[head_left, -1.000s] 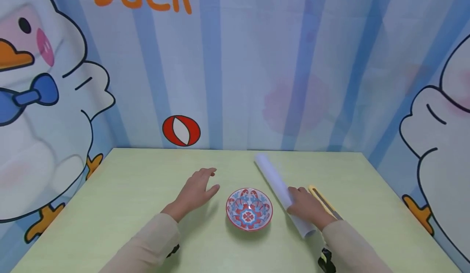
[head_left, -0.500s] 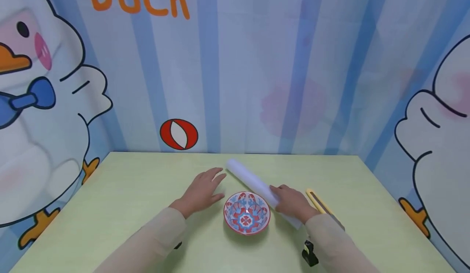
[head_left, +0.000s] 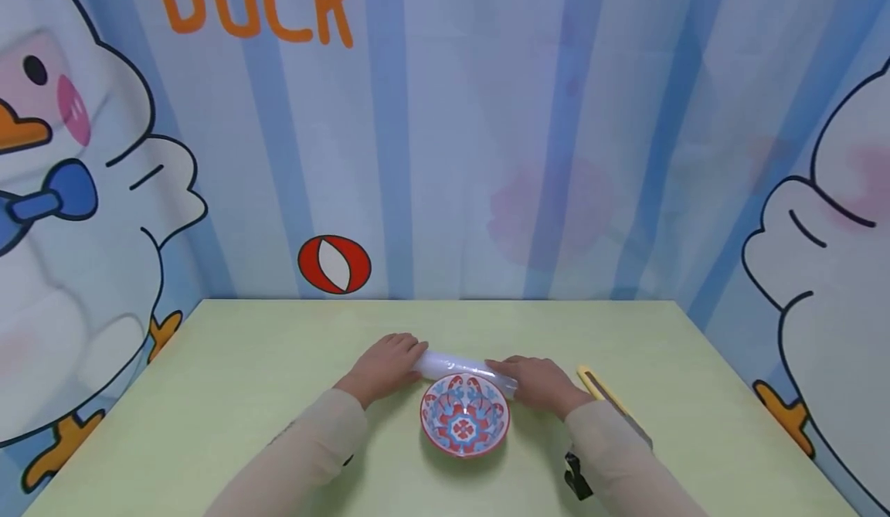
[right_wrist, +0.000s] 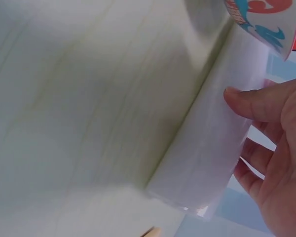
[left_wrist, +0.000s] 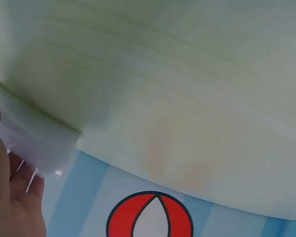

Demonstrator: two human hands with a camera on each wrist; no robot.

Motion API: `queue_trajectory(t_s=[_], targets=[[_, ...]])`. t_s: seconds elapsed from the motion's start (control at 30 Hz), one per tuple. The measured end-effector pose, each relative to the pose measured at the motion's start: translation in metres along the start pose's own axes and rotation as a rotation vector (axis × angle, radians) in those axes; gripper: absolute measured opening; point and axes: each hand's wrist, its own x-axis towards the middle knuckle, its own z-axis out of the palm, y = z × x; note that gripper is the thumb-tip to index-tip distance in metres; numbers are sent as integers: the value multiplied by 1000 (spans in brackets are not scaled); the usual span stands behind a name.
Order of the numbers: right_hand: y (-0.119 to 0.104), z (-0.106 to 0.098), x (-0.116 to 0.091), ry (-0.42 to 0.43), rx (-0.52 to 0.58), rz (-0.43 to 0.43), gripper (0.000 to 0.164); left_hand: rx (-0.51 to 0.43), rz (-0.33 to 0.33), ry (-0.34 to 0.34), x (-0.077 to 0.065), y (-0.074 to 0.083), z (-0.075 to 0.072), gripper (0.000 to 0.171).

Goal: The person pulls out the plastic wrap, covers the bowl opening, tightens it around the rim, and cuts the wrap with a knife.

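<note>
A translucent white roll of plastic wrap (head_left: 455, 365) lies crosswise on the table, just behind a red, blue and white patterned bowl (head_left: 464, 416). My left hand (head_left: 387, 366) grips its left end; in the left wrist view, thumb and fingers come round the roll (left_wrist: 37, 133) from the side. Near the other end, my right hand (head_left: 541, 384) holds it. The right wrist view shows the thumb on top of the roll (right_wrist: 202, 133) and the fingers curled along its far side, with part of the bowl (right_wrist: 266, 24) at the upper corner.
A yellow utility knife (head_left: 606, 395) lies to the right, close to the right sleeve (head_left: 619, 443). The pale green table (head_left: 278, 324) ends at a blue striped backdrop (head_left: 459, 154) printed with ducks and a red ball.
The right hand has swung the roll from a slant right of the bowl to crosswise behind it. My left hand, free of it before, now grips its left end.
</note>
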Motion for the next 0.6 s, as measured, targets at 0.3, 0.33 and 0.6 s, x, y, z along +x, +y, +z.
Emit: queue_trajectory(t_s=[0.3, 0.33, 0.6], targets=[[7, 2, 5, 40, -21, -55, 57, -39, -37, -12, 1, -1, -3, 44], [8, 2, 6, 38, -17, -56, 58, -35, -43, -10, 1, 0, -3, 43], [12, 3, 12, 21, 16, -37, 59, -29, -100, 7, -3, 3, -3, 42]])
